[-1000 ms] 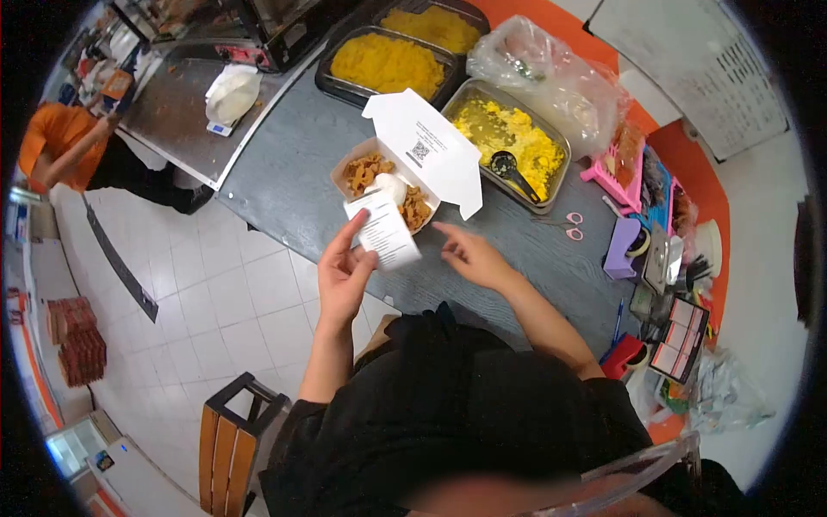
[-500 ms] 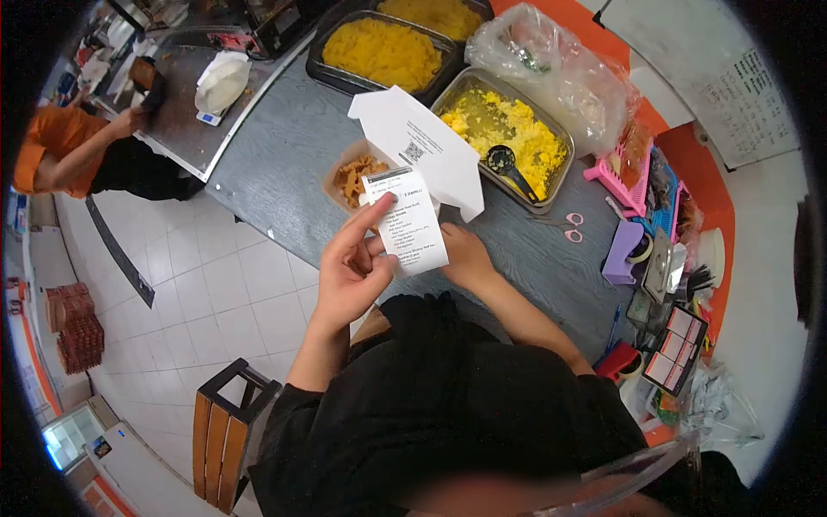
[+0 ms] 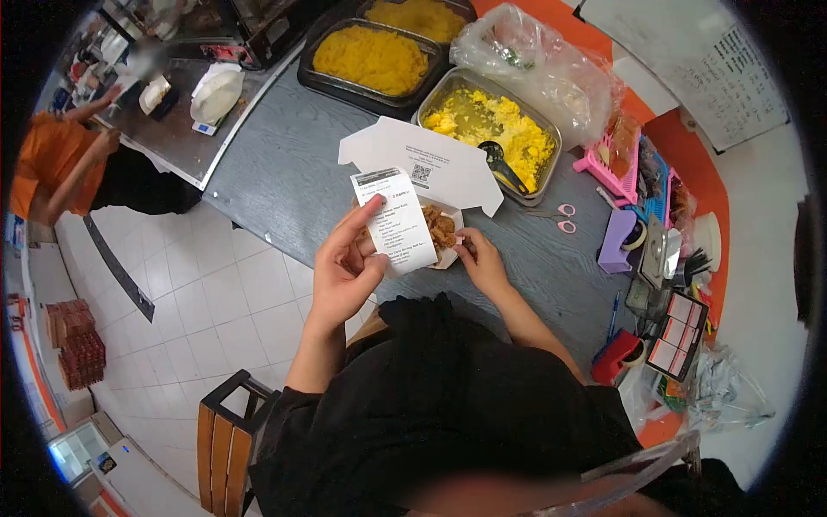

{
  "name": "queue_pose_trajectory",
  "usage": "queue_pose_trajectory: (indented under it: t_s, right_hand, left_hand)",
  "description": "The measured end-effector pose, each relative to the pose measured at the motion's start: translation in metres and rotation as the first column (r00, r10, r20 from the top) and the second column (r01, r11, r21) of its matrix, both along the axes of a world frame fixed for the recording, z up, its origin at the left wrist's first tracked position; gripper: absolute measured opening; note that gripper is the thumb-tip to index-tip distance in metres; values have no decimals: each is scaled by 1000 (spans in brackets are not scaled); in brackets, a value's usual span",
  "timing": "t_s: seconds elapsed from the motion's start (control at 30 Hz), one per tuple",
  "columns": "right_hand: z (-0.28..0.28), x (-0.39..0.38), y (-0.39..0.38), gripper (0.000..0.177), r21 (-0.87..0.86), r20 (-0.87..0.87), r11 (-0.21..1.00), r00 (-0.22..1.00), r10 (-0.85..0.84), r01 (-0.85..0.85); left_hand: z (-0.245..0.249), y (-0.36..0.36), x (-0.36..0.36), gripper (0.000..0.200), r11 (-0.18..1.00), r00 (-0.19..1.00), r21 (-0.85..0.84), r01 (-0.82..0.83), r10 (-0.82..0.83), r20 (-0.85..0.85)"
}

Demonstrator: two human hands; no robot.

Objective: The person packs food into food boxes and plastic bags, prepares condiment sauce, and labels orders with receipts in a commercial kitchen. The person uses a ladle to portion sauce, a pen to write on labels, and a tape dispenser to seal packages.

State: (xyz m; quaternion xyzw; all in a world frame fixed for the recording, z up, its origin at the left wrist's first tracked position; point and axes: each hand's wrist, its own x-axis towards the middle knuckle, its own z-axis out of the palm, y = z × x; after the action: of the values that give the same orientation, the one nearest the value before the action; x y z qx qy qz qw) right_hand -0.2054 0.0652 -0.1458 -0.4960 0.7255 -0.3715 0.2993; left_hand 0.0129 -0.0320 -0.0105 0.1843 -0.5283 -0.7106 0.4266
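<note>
My left hand [image 3: 345,263] is closed on a printed paper receipt [image 3: 398,226], held up over the table between thumb and fingers. Behind the receipt stands a white cardboard food box [image 3: 448,258] with brown, fried-looking pieces [image 3: 438,226] inside, partly covered by the paper. Its lid [image 3: 405,142] is folded back and shows a QR code. My right hand [image 3: 482,260] pinches the right edge of the box with thumb and fingertips.
Trays of mashed yellow food [image 3: 370,59] and a tray of crumbly yellow food [image 3: 525,138] with a black scoop [image 3: 501,164] stand behind the box. Pink-handled scissors [image 3: 565,217] and a purple tape dispenser [image 3: 617,241] lie right. A co-worker in orange [image 3: 60,164] stands left.
The food box has shifted right and turned on the table, with my right hand now at its right edge. The receipt has moved slightly left. The co-worker's arms have moved.
</note>
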Motion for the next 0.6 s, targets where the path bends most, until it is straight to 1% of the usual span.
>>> queue_pose_trajectory:
  t_s: [0.13, 0.2, 0.23, 0.3, 0.37, 0.4, 0.43, 0.47, 0.5, 0.53, 0.57, 0.6]
  right_hand:
    - [-1, 0, -4, 21, -40, 32, 999, 999, -29, 30]
    - [1, -1, -5, 21, 1, 26, 1000, 1000, -18, 18]
    - [0, -2, -4, 21, -6, 27, 1000, 1000, -16, 16]
    - [-9, -1, -1, 22, -62, -49, 997, 998, -48, 45]
    - [-22, 1, 1, 23, -100, 30, 993, 997, -65, 68]
    - [-27, 2, 5, 24, -64, -13, 996, 998, -68, 67]
    - [-41, 2, 11, 27, -264, -116, 964, 991, -69, 36]
    - [-43, 1, 17, 26, -254, -177, 967, 984, -16, -30]
    - [-43, -1, 22, 25, -239, -242, 967, 970, 32, -91]
    - [-49, -1, 22, 25, -280, -262, 956, 965, 12, -88]
    - [-54, -1, 21, 24, -314, -281, 946, 960, -12, -80]
    - [-53, -1, 20, 24, -336, -275, 937, 962, 1, -97]
  left_hand:
    - [2, 3, 1, 60, 1000, 1000, 22, 19, -19, 0]
    - [1, 4, 2, 59, 1000, 1000, 17, 14, -14, 17]
    - [-1, 5, 3, 59, 1000, 1000, 9, 12, -12, 18]
    - [-6, 6, 7, 57, 998, 997, 56, 13, -17, 72]
    - [-11, 6, 8, 56, 999, 998, 40, -18, 16, 62]
    - [-13, 5, 10, 55, 999, 993, 46, -25, 19, 112]
    - [-18, 3, 9, 52, 996, 988, -55, -75, 81, 133]
    - [-15, 4, 10, 49, 996, 990, 12, -85, 83, 110]
    - [-16, 5, 11, 48, 993, 988, 27, -112, 109, 106]
    - [-16, 3, 14, 46, 990, 987, 47, -135, 130, 97]
    - [-16, 1, 18, 46, 987, 982, 17, -162, 159, 100]
    - [-16, 0, 22, 44, 983, 976, 11, -184, 181, 118]
